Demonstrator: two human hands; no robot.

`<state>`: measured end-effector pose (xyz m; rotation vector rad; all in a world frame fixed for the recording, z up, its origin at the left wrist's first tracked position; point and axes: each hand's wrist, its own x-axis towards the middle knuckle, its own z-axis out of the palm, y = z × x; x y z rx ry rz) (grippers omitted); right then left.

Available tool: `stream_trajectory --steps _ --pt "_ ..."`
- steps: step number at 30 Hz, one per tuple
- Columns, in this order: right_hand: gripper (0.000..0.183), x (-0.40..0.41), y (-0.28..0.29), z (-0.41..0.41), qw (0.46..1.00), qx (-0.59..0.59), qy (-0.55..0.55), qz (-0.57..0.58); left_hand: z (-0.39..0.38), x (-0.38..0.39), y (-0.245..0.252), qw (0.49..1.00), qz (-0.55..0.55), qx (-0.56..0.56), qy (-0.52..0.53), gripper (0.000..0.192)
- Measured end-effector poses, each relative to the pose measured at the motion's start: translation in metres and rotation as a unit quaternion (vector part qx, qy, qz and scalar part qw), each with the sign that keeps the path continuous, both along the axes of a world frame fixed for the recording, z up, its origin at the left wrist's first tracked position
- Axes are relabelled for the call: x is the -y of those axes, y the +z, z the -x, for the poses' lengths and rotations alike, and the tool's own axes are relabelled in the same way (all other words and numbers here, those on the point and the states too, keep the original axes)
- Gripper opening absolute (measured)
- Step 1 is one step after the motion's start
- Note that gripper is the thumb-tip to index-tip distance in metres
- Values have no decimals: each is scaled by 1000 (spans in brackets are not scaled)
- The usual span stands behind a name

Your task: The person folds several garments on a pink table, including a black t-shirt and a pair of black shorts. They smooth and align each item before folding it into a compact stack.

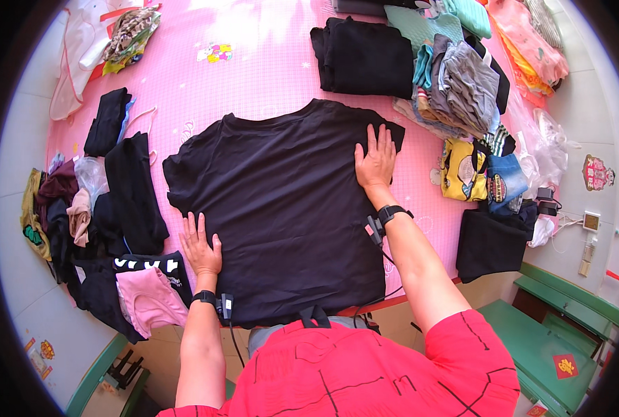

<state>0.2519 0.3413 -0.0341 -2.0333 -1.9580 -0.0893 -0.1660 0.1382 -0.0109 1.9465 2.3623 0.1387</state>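
A black short-sleeved T-shirt (288, 203) lies spread flat on the pink patterned table cover (267, 57), neckline away from me and hem at the near table edge. Shallow creases run across its body. My left hand (202, 247) rests palm down at the shirt's left side, just under the left sleeve, its thumb on the fabric. Farther up, my right hand (377, 156) lies flat on the cloth by the right sleeve, fingers slightly spread. Neither hand grasps anything. Each wrist wears a black strap with a small cabled device.
Folded black garments (364, 57) and a pile of grey clothes (465, 83) stand at the back right. Nearer are a yellow printed garment (463, 169) and folded black cloth (492, 245). Loose dark clothes (132, 193) and a pink garment (150, 299) lie left.
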Motion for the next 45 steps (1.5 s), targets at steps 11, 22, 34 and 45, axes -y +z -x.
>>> stream_trajectory --steps 11,22,34,45 --pt "62 13 -1 -6 999 -35 35 -8 1 1 -4 999 -23 -24 -14 67" --pt "58 121 5 -18 988 -154 20 23 -6 -13 1 998 -41 47 9 49" --pt "60 110 2 -71 994 -69 79 2 -176 -133 1 953 -102 127 -254 45" --pt "64 94 10 -80 997 -52 39 30 -179 -148 -17 981 -41 16 -190 61"
